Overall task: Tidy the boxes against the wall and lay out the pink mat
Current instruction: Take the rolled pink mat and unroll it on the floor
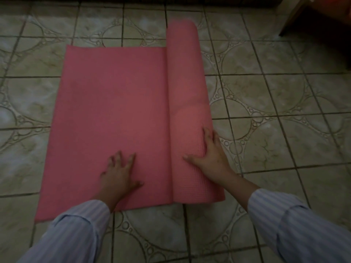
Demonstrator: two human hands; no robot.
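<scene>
Your pink mat (pixel 114 114) carries no readable writing; it lies partly unrolled on the patterned tile floor (pixel 275 95), flat on its left and rolled up along its right edge. Your left hand (pixel 119 175) presses spread fingers flat on the mat's open part, while your right hand (pixel 209 154) rests with straight fingers on the near end of the roll. Beyond the mat, a dark strip along the top edge and a dim piece of furniture (pixel 313 19), cut off at the corner, are too murky to identify.
</scene>
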